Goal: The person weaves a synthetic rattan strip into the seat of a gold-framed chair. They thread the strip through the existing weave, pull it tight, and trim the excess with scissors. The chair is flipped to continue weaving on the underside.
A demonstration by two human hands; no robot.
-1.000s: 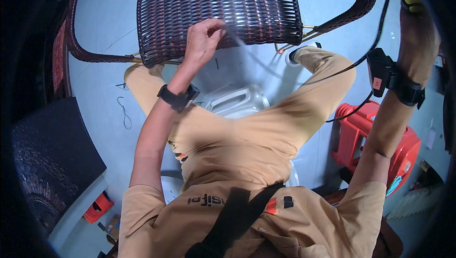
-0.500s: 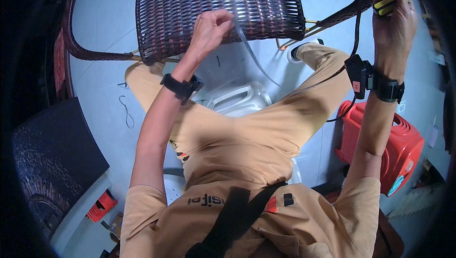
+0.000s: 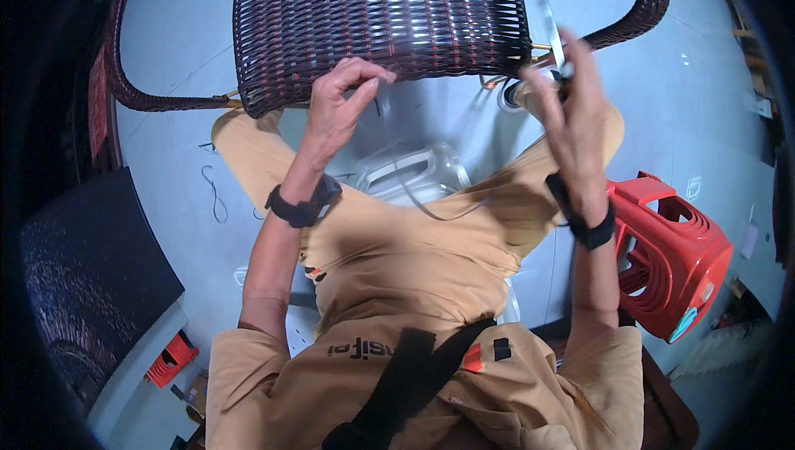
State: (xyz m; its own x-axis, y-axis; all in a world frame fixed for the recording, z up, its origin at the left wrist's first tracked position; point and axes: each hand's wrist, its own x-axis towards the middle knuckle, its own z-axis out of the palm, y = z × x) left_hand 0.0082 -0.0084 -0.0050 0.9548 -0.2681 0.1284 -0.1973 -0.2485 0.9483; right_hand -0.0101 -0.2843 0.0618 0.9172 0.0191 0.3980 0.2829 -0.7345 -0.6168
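My left hand [image 3: 341,109] is closed in a pinch at the near edge of a dark brown woven chair [image 3: 381,19]. From its fingertips hangs a thin, pale, translucent strip [image 3: 406,189], which curves down over my lap toward my right thigh. Near the chair's right corner is my right hand [image 3: 578,119], smeared by motion, with a tool with a narrow silver blade [image 3: 550,29] between thumb and fingers. The blade points up and away from me; the tool's handle is mostly hidden, so its exact kind is unclear.
Curved woven armrests [image 3: 638,15] stick out on both sides of the chair. A pale plastic stool [image 3: 443,170] stands between my legs. At my right is a red plastic stool [image 3: 683,243]; at my left, a dark patterned panel [image 3: 99,284]. A loose dark strand [image 3: 217,193] lies on the floor.
My right hand has come down and inward from the upper right, bringing the tool along. The strand no longer reaches that hand and now lies over my lap. My left hand has moved slightly nearer to me.
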